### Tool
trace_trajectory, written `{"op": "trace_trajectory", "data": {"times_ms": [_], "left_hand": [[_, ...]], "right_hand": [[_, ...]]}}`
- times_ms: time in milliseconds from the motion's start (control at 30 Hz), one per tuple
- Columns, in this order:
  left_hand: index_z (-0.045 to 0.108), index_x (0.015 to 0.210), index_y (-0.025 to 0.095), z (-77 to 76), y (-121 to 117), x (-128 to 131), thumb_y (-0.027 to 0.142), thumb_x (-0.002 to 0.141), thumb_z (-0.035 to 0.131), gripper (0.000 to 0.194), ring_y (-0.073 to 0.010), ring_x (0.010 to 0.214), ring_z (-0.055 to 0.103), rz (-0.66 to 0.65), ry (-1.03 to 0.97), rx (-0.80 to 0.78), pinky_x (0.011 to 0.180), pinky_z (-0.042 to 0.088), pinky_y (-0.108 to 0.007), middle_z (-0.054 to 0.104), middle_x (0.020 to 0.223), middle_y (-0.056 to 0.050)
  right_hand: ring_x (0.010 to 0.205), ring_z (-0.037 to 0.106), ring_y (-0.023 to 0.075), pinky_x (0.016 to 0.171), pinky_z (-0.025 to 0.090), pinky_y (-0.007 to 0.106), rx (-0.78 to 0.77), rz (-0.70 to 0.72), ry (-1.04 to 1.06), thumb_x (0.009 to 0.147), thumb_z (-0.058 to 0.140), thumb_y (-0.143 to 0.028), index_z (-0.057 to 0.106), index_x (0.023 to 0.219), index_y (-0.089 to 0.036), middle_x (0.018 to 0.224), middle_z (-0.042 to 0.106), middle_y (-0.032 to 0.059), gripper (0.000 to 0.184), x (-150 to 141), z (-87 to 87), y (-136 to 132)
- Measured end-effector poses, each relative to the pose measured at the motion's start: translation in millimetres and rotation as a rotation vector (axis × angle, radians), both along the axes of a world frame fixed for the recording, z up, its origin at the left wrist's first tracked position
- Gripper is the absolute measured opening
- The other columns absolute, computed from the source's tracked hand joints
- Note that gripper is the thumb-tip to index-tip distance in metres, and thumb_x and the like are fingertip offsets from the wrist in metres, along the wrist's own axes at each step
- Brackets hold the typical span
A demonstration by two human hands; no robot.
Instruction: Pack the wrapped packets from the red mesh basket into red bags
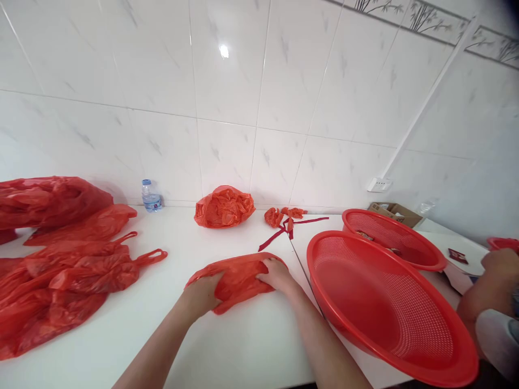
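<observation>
A crumpled red plastic bag (239, 276) lies on the white table (243, 340) right in front of me. My left hand (201, 294) grips its left end, fingers curled into the plastic. My right hand (279, 274) presses and clutches the bag's right end, fingers bent over the top edge. Both forearms reach in from the bottom of the view.
A heap of red bags (60, 259) covers the table's left side. A stuffed red bag (224, 206), red scraps (284, 217) and a water bottle (150, 196) sit by the tiled wall. Two red colander baskets (389, 308) stand on the right, with another person's hand (492, 281) beyond them.
</observation>
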State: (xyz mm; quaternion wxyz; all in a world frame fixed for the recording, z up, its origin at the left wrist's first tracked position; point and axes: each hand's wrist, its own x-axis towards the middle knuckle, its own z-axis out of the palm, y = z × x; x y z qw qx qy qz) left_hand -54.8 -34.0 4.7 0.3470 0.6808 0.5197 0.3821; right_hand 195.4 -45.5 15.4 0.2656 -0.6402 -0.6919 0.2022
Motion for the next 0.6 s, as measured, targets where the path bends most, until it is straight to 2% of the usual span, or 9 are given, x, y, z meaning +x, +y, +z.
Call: {"op": "trace_trajectory", "data": {"times_ms": [33,100,200,267,400,500,600], "left_hand": [[0.071,0.101,0.022,1.5,-0.2,-2.7,0.005,0.043,0.065,0.061,-0.0274,0.059,0.064,-0.035,0.073,0.006,0.050,0.042,-0.031,0.070,0.073,-0.007],[0.066,0.112,0.024,7.5,-5.2,-0.7,0.012,0.056,0.064,0.058,-0.0283,0.072,0.066,-0.121,0.265,0.093,0.056,0.046,-0.032,0.071,0.089,-0.008],[0.062,0.115,0.025,18.0,-20.5,17.6,0.019,0.081,0.050,0.037,-0.0270,0.098,0.062,-0.238,0.438,0.417,0.075,0.050,-0.036,0.065,0.113,-0.008],[0.063,0.108,0.023,21.6,-31.1,33.1,0.017,0.087,0.042,0.030,-0.0237,0.095,0.062,-0.302,0.431,0.590,0.077,0.051,-0.036,0.066,0.106,-0.007],[0.064,0.096,0.022,18.8,-41.3,55.2,0.013,0.089,0.039,0.027,-0.0192,0.078,0.063,-0.403,0.399,0.732,0.068,0.053,-0.034,0.066,0.088,-0.005],[0.062,0.100,0.022,14.3,-40.8,62.6,0.014,0.090,0.039,0.026,-0.0194,0.081,0.063,-0.452,0.392,0.729,0.069,0.054,-0.035,0.066,0.092,-0.005],[0.059,0.105,0.022,14.6,-42.7,68.2,0.014,0.091,0.039,0.025,-0.0203,0.087,0.062,-0.484,0.380,0.691,0.075,0.053,-0.037,0.066,0.099,-0.005]], "right_hand": [[0.103,0.057,0.0249,0.086,0.044,0.036,0.004,0.014,0.013,0.066,0.070,-0.028,0.065,0.109,-0.020,0.107,0.065,0.0080,0.043,4.8,-2.5,4.7],[0.105,0.057,0.0242,0.088,0.044,0.036,0.036,0.029,0.031,0.067,0.070,-0.025,0.064,0.112,-0.020,0.110,0.065,0.0081,0.046,8.6,-4.7,10.4],[0.109,0.056,0.0239,0.092,0.044,0.037,0.111,0.044,0.045,0.069,0.069,-0.022,0.064,0.113,-0.019,0.115,0.062,0.0082,0.044,1.3,-2.1,9.8],[0.110,0.055,0.0226,0.095,0.044,0.037,0.183,0.059,0.044,0.074,0.064,-0.019,0.064,0.111,-0.020,0.115,0.062,0.0069,0.037,-7.5,3.8,1.8],[0.122,0.046,0.0216,0.104,0.039,0.041,0.434,0.043,0.018,0.083,0.054,-0.018,0.062,0.112,-0.022,0.124,0.056,0.0079,0.031,-19.4,26.9,-36.2],[0.118,0.050,0.0208,0.099,0.045,0.040,0.610,0.012,0.002,0.085,0.052,-0.016,0.062,0.108,-0.025,0.121,0.057,0.0070,0.027,-16.6,49.4,-77.1],[0.115,0.053,0.0206,0.095,0.049,0.038,0.678,-0.016,-0.045,0.085,0.050,-0.013,0.061,0.106,-0.025,0.119,0.058,0.0064,0.027,-3.2,64.9,-117.7]]}}
